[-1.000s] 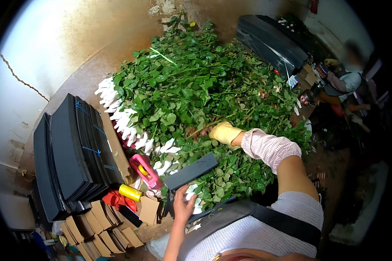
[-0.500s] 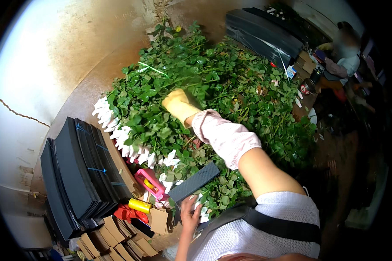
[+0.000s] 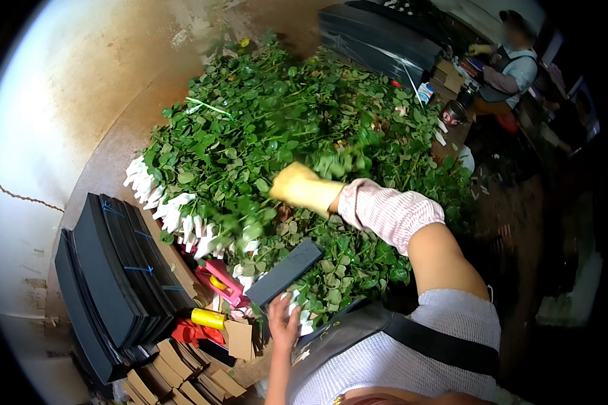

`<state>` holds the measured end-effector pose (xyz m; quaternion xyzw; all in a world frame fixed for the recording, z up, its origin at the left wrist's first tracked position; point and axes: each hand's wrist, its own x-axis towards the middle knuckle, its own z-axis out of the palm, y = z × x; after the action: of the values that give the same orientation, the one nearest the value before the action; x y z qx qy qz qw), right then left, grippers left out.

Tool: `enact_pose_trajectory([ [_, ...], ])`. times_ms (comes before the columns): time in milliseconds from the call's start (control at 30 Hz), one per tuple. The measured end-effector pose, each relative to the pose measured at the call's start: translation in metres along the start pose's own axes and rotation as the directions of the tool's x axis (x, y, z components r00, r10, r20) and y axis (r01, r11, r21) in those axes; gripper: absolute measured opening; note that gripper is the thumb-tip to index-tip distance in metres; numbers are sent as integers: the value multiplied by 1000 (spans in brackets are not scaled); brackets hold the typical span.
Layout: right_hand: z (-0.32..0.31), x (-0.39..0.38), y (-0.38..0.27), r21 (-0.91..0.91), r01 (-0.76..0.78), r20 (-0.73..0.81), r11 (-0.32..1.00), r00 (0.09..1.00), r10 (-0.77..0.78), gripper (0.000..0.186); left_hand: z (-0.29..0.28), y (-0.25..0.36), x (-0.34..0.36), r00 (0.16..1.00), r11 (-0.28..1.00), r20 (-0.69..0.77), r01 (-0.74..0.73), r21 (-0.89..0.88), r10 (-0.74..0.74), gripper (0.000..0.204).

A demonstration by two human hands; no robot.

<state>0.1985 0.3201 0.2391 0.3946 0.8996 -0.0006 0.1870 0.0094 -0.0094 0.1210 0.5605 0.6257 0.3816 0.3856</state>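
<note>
- Our gloved right hand (image 3: 297, 185) curled above the piled leafy stems (image 3: 250, 128); whether it gripped one, we couldn't tell.
- Our left hand (image 3: 283, 321), fingers loosely spread, rested against white-sleeved blooms (image 3: 305, 323), presumably steadying them.

Overhead approach to the leafy stems (image 3: 213, 145) is open around the gloved right grip (image 3: 298, 184), whereas low passage from the near left is obstructed by the ridged dark block (image 3: 284, 272) and pink dispenser (image 3: 235, 293), with stacked dark sheets (image 3: 105, 260) bounding the left and a dark bundle (image 3: 378, 46) the far right.
</note>
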Motion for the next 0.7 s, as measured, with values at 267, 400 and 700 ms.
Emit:
enact_pose_trajectory([
  [267, 53, -9, 31, -83, -1, -17, 997, 1000, 0, 19, 3, -6, 1, 999, 999, -22, -34, 2, 34, 44],
  [400, 28, 14, 29, 18, -98, 130, 995, 987, 94, 27, 3, -3, 1, 999, 1000, -43, -27, -15, 26, 46],
  [700, -45, 158, 46, 172, -427, -322, 888, 827, 461, 52, 2, 0, 1, 998, 1000, -59, 9, 5, -9, 47],
])
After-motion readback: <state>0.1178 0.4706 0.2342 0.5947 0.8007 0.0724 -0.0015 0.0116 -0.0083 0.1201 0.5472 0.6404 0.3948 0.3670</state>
